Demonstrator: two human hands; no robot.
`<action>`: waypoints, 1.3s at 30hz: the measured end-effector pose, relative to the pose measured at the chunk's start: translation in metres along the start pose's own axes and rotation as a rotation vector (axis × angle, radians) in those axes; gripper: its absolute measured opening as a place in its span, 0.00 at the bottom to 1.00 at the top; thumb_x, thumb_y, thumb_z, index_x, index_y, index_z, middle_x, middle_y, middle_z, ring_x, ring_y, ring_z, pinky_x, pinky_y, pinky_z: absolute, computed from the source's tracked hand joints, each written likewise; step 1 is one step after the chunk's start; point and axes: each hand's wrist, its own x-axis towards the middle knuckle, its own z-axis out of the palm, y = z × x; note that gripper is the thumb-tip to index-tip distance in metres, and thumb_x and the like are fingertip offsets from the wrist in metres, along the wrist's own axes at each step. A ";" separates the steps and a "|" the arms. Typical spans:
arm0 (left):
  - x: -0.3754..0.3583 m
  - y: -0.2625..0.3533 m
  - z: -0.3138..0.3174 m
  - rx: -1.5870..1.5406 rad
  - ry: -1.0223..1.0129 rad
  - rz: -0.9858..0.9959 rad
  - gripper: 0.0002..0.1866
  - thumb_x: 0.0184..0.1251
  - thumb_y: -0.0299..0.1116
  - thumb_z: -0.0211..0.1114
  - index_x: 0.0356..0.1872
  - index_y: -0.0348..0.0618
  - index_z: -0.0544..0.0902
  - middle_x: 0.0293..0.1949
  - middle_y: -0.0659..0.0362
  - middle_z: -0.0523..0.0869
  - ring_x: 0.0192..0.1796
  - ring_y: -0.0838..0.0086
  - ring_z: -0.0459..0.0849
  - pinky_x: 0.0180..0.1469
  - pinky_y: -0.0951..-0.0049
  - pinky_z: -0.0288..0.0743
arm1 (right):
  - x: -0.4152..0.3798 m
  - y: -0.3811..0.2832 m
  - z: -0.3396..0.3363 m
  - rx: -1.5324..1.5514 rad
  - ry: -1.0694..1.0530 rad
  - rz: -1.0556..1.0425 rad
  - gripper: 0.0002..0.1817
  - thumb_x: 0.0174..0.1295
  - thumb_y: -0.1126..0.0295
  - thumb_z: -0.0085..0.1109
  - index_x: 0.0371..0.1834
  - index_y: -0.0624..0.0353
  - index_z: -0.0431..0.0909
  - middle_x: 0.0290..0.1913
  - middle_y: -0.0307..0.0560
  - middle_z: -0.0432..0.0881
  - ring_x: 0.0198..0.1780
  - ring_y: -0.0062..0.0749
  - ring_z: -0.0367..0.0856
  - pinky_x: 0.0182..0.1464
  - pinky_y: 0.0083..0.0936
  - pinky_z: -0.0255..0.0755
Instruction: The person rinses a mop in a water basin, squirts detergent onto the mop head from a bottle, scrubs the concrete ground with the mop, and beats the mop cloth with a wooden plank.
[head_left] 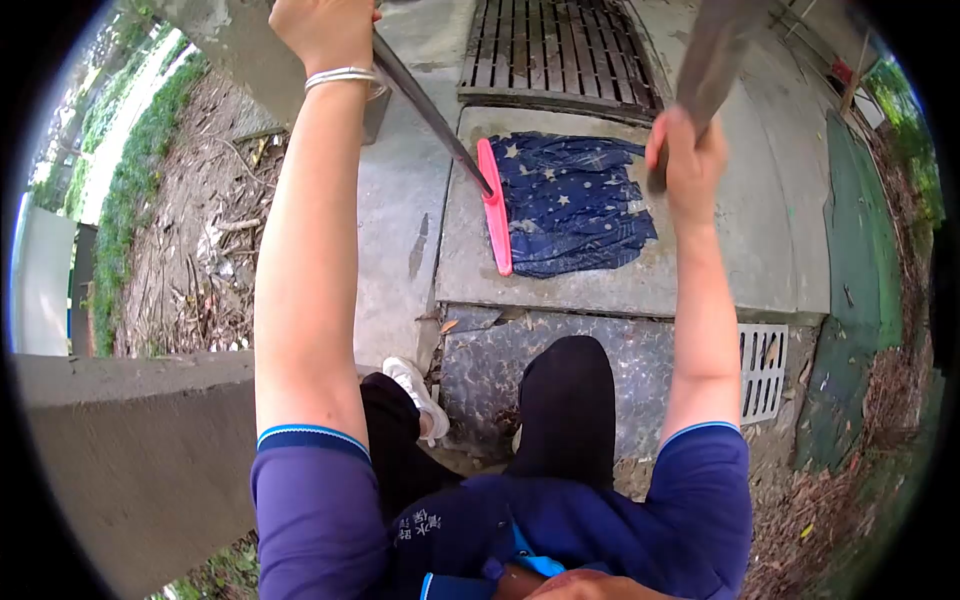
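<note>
A mop with a pink head bar (496,225) lies on the concrete, its dark blue star-patterned cloth (570,205) spread flat and looking wet. Its dark handle (430,115) slants up to my left hand (325,35), whose fingers are wrapped round it at the top edge of the view. My right hand (690,165) is closed round a thick dark stick (712,60), held up to the right of the cloth. Motion blurs the stick, and its far end runs out of view.
Beyond the cloth lies a slatted grate (560,50). A white drain cover (763,372) sits at the right, beside green sheeting (860,260). A low concrete wall (140,385) runs along my left, with bare soil and twigs (200,230) past it.
</note>
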 end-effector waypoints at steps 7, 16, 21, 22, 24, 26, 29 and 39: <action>-0.008 0.002 0.007 0.030 -0.055 0.087 0.17 0.64 0.39 0.65 0.21 0.44 0.70 0.12 0.66 0.69 0.10 0.81 0.68 0.12 0.79 0.63 | -0.120 0.148 -0.012 -0.187 0.106 -0.012 0.09 0.61 0.69 0.54 0.40 0.62 0.72 0.30 0.46 0.76 0.29 0.31 0.73 0.31 0.26 0.67; -0.031 0.016 0.021 -0.087 -0.092 0.080 0.14 0.62 0.33 0.66 0.23 0.40 0.70 0.15 0.61 0.72 0.14 0.79 0.70 0.16 0.77 0.67 | -0.252 0.185 -0.086 -0.342 -0.240 1.050 0.17 0.52 0.60 0.66 0.28 0.65 0.76 0.14 0.37 0.71 0.12 0.22 0.70 0.14 0.23 0.63; -0.031 0.011 0.029 -0.065 -0.105 0.091 0.14 0.62 0.32 0.66 0.23 0.40 0.69 0.15 0.61 0.73 0.14 0.80 0.70 0.16 0.77 0.68 | -0.078 0.070 -0.085 -0.472 0.003 0.226 0.15 0.50 0.68 0.64 0.40 0.63 0.77 0.27 0.42 0.80 0.26 0.24 0.76 0.31 0.25 0.72; -0.035 0.015 0.034 -0.049 -0.079 0.065 0.14 0.62 0.32 0.65 0.23 0.40 0.69 0.15 0.60 0.73 0.14 0.80 0.70 0.16 0.77 0.68 | -0.045 0.034 -0.078 -0.528 0.072 0.180 0.15 0.51 0.69 0.63 0.40 0.64 0.77 0.29 0.44 0.81 0.33 0.25 0.77 0.38 0.26 0.72; -0.035 0.011 0.037 -0.057 -0.124 0.096 0.14 0.62 0.32 0.65 0.23 0.40 0.69 0.15 0.60 0.73 0.14 0.79 0.70 0.16 0.77 0.68 | 0.003 0.015 -0.070 -0.353 0.214 0.032 0.11 0.50 0.72 0.62 0.35 0.63 0.75 0.24 0.46 0.78 0.27 0.25 0.74 0.33 0.25 0.70; -0.039 0.015 0.042 -0.038 -0.133 0.093 0.14 0.62 0.31 0.65 0.23 0.41 0.69 0.15 0.60 0.72 0.15 0.79 0.70 0.17 0.76 0.68 | 0.025 0.025 -0.063 -0.342 0.292 -0.085 0.10 0.50 0.72 0.62 0.34 0.63 0.74 0.24 0.46 0.77 0.26 0.27 0.73 0.32 0.25 0.70; -0.039 0.014 0.046 -0.044 -0.148 0.100 0.15 0.62 0.31 0.65 0.22 0.41 0.68 0.15 0.61 0.71 0.15 0.78 0.69 0.18 0.76 0.68 | -0.009 0.081 -0.069 -0.399 0.387 -0.211 0.12 0.49 0.73 0.62 0.37 0.62 0.75 0.29 0.51 0.81 0.30 0.36 0.80 0.35 0.28 0.72; -0.039 0.010 0.045 -0.052 -0.139 0.090 0.13 0.63 0.32 0.64 0.24 0.39 0.70 0.15 0.60 0.72 0.13 0.80 0.69 0.15 0.78 0.67 | -0.291 0.220 -0.161 -0.642 -0.083 1.172 0.14 0.40 0.72 0.63 0.33 0.66 0.78 0.18 0.51 0.79 0.16 0.35 0.79 0.21 0.33 0.73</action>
